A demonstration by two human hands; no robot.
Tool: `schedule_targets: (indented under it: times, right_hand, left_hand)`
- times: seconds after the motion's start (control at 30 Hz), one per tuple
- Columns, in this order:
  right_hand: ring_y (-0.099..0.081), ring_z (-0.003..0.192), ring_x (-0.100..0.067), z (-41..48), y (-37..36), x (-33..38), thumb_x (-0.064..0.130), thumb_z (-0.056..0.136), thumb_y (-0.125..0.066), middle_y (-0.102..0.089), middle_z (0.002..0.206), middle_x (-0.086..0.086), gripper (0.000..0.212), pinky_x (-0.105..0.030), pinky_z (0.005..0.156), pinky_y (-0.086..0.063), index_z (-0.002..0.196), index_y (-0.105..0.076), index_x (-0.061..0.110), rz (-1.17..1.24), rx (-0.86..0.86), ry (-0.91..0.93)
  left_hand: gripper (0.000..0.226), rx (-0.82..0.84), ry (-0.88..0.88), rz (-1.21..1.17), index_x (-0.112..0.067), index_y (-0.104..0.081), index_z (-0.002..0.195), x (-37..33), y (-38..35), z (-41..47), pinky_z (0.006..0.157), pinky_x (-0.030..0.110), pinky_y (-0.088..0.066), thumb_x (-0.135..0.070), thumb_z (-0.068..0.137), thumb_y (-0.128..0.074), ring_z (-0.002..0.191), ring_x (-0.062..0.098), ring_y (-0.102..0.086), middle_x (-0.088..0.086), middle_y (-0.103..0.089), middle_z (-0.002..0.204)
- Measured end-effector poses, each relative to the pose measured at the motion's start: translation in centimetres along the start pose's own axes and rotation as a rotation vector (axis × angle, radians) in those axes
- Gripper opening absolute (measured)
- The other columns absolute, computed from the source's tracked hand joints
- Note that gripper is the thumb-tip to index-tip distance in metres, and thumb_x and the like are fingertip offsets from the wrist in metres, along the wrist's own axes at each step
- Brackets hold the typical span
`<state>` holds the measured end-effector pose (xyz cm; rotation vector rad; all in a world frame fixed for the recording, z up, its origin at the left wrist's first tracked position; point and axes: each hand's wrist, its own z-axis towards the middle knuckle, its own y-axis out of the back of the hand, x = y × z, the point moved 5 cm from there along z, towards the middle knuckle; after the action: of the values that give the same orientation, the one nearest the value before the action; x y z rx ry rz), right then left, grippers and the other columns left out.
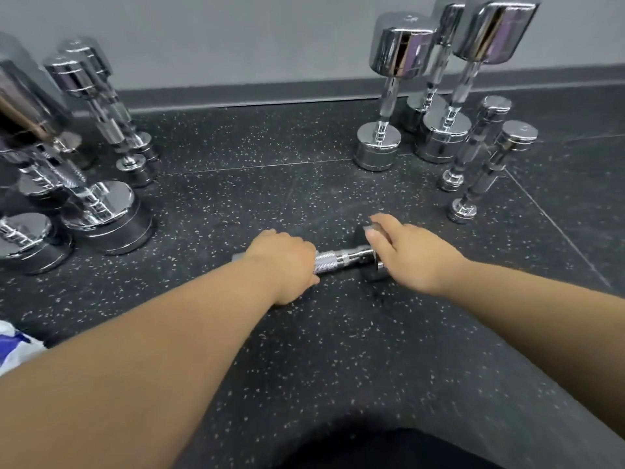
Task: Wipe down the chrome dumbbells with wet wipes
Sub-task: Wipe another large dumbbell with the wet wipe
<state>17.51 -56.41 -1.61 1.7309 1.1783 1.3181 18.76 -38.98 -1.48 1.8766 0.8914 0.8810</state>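
A small chrome dumbbell [341,259] lies on its side on the speckled black floor in the middle of the view. My left hand [282,265] grips its knurled handle at the left end, hiding that end's head. My right hand [411,253] lies over the right head, fingers wrapped across its top and thumb on its near face. No wet wipe shows in either hand; anything under the palms is hidden.
Several chrome dumbbells stand on end at the left [101,211] and at the back right [378,143], with two small ones [487,170] further right. A white and blue packet [13,346] lies at the left edge. A grey wall [236,38] runs behind.
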Motion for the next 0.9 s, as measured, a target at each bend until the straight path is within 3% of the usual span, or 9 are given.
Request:
schedule_targets:
  times: [0.13, 0.23, 0.27, 0.37, 0.43, 0.53, 0.67, 0.8, 0.9]
  right_hand:
    - [-0.025, 0.138, -0.034, 0.3, -0.8, 0.2, 0.044, 0.105, -0.021, -0.024, 0.158, -0.012, 0.048, -0.045, 0.109, -0.031, 0.147, -0.033, 0.024, -0.125, -0.147, 0.04]
    - [-0.02, 0.142, -0.031, 1.8, -0.7, 0.7, 0.042, 0.105, -0.019, -0.016, 0.163, -0.003, 0.047, -0.045, 0.109, -0.028, 0.141, -0.045, 0.025, -0.189, -0.23, 0.151]
    - [-0.022, 0.14, -0.031, 2.4, -0.6, 0.8, 0.041, 0.105, -0.021, -0.021, 0.161, -0.001, 0.045, -0.045, 0.108, -0.028, 0.137, -0.05, 0.027, -0.177, -0.243, 0.168]
    - [-0.035, 0.123, -0.028, 4.0, -0.4, 1.3, 0.038, 0.104, -0.033, -0.044, 0.136, -0.001, 0.034, -0.039, 0.095, -0.029, 0.12, -0.061, 0.027, -0.083, -0.367, 0.216]
    - [-0.041, 0.109, -0.025, 4.9, 0.1, 1.9, 0.039, 0.102, -0.042, -0.049, 0.112, 0.0, 0.026, -0.035, 0.087, -0.029, 0.106, -0.06, 0.022, 0.014, -0.458, 0.233]
    - [-0.043, 0.102, -0.023, 6.8, 0.6, 2.1, 0.042, 0.102, -0.041, -0.05, 0.093, 0.004, 0.03, -0.038, 0.087, -0.032, 0.082, -0.051, 0.022, 0.061, -0.401, 0.193]
    - [-0.045, 0.095, -0.022, 8.3, 1.1, 2.2, 0.039, 0.101, -0.044, -0.05, 0.077, 0.004, 0.043, -0.038, 0.086, -0.037, 0.062, -0.043, 0.021, 0.134, -0.393, 0.17]
    - [-0.05, 0.079, -0.023, 9.1, 1.2, 2.5, 0.037, 0.099, -0.046, -0.051, 0.062, 0.007, 0.044, -0.033, 0.071, -0.036, 0.058, -0.045, 0.02, 0.179, -0.356, 0.125]
    - [-0.052, 0.07, -0.024, 9.3, 1.2, 2.2, 0.037, 0.098, -0.048, -0.053, 0.06, 0.003, 0.043, -0.031, 0.064, -0.034, 0.062, -0.052, 0.015, 0.235, -0.348, 0.091]
  left_hand:
    - [0.044, -0.205, 0.068, 0.063, -0.012, -0.039, 0.133, -2.5, -0.6, -0.9, 0.094, 0.035, -0.033, -0.041, 0.102, -0.029, 0.108, 0.023, -0.043, 0.005, -0.047, 0.124]
    - [0.059, -0.312, 0.028, -0.244, -0.015, -0.016, 0.153, -3.9, -0.5, -1.0, 0.09, 0.034, -0.041, -0.013, 0.099, -0.041, 0.106, 0.023, -0.049, 0.005, -0.039, 0.132]
    - [0.064, -0.354, 0.04, -0.427, -0.02, -0.018, 0.152, -3.8, 0.1, -0.9, 0.082, 0.033, -0.045, -0.005, 0.096, -0.045, 0.098, 0.022, -0.051, 0.003, -0.037, 0.131]
    - [0.047, -0.451, 0.192, -0.772, -0.022, -0.039, 0.135, -2.6, 1.0, 1.2, 0.073, 0.032, -0.045, 0.0, 0.094, -0.049, 0.085, 0.02, -0.053, 0.002, -0.042, 0.125]
    - [0.03, -0.446, 0.269, -0.715, -0.019, -0.052, 0.125, -2.0, 0.6, 2.2, 0.075, 0.031, -0.044, -0.006, 0.098, -0.05, 0.088, 0.017, -0.051, 0.003, -0.053, 0.118]
    - [0.02, -0.554, 0.154, -0.519, -0.014, -0.065, 0.114, -2.6, 0.0, 1.1, 0.075, 0.037, -0.053, -0.01, 0.096, -0.057, 0.093, 0.022, -0.059, 0.004, -0.061, 0.111]
    - [0.028, -0.526, 0.01, -0.38, -0.018, -0.059, 0.125, -1.3, -0.3, 1.4, 0.08, 0.037, -0.052, -0.01, 0.099, -0.05, 0.1, 0.021, -0.056, -0.001, -0.054, 0.122]
    - [0.038, -0.564, 0.143, -0.516, -0.017, -0.053, 0.138, 0.0, 0.9, 3.4, 0.085, 0.034, -0.046, -0.011, 0.101, -0.048, 0.103, 0.023, -0.051, 0.004, -0.048, 0.124]
    - [0.03, -0.607, 0.105, -0.478, -0.012, -0.063, 0.125, -1.0, 0.2, 2.7, 0.086, 0.033, -0.045, -0.005, 0.098, -0.053, 0.105, 0.025, -0.046, 0.007, -0.054, 0.114]
